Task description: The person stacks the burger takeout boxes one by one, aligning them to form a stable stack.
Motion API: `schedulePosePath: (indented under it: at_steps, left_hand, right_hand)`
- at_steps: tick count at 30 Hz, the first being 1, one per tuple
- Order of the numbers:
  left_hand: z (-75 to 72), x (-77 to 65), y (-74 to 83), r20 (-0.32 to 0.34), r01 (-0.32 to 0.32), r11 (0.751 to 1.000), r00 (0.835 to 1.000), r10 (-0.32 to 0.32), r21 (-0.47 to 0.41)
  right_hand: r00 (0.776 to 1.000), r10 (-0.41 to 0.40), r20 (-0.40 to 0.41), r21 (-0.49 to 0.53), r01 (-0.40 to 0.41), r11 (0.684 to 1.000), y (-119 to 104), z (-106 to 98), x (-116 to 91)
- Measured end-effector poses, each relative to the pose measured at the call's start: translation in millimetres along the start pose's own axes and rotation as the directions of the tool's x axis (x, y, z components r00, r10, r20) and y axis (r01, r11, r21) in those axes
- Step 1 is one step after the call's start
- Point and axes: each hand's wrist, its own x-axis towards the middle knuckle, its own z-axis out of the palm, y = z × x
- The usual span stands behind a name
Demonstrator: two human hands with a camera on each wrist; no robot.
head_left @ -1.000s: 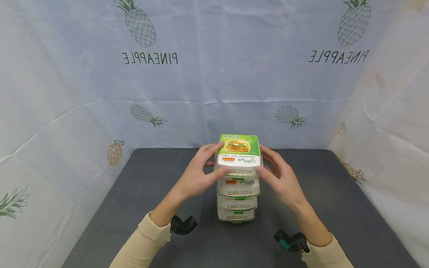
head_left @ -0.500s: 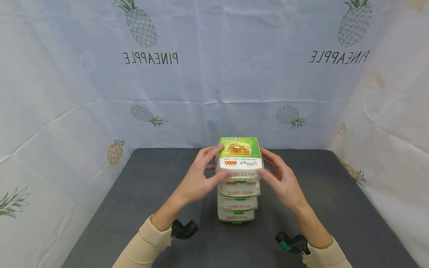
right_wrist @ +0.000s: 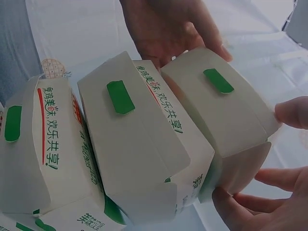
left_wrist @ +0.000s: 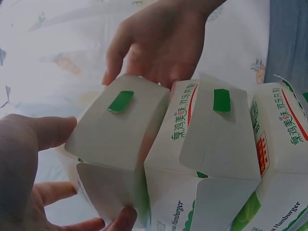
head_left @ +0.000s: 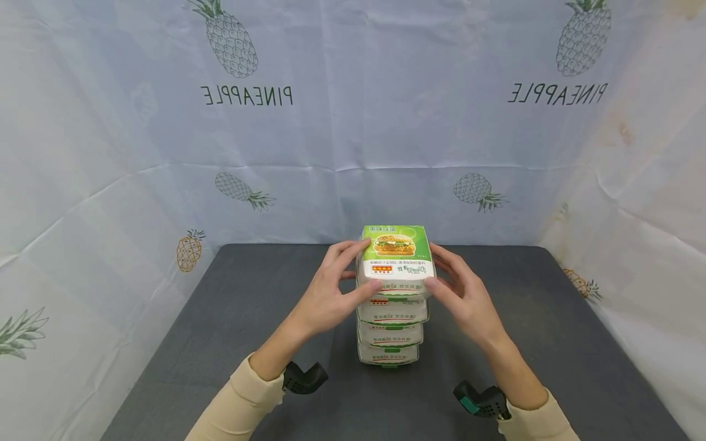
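Several cardboard burger boxes stand in a stack in the head view. Topmost is a burger box (head_left: 394,269) with a green and white lid and a burger picture, gripped from both sides. My left hand (head_left: 325,294) has its thumb at the front left corner and its fingers along the left side. On the other side my right hand (head_left: 466,294) holds the right front corner with its thumb, fingers behind. Directly below is the second burger box (head_left: 394,310). In the left wrist view, the held box (left_wrist: 118,125) shows a plain underside flap with a green tab, close against the box below.
The dark grey table (head_left: 265,269) spreads around the stack. A white curtain (head_left: 353,122) with pineapple prints hangs behind it and at both sides. Lower boxes (head_left: 388,353) sit slightly offset from each other. Black wrist devices (head_left: 306,378) are worn on both wrists.
The top burger box, with both hands on it, has come down slightly toward the stack, then shifted a little to the right. The lower boxes stay in place.
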Motion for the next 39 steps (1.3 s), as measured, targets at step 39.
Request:
schedulePosePath:
  at_steps: [39]
  left_hand:
    - [-4.2,-15.5,-17.0,-0.071,-0.020,1.000,0.997,0.020,-0.007]
  right_hand:
    - [0.999,0.033,-0.034,-0.074,-0.035,0.997,3.9,-11.1,-13.4]
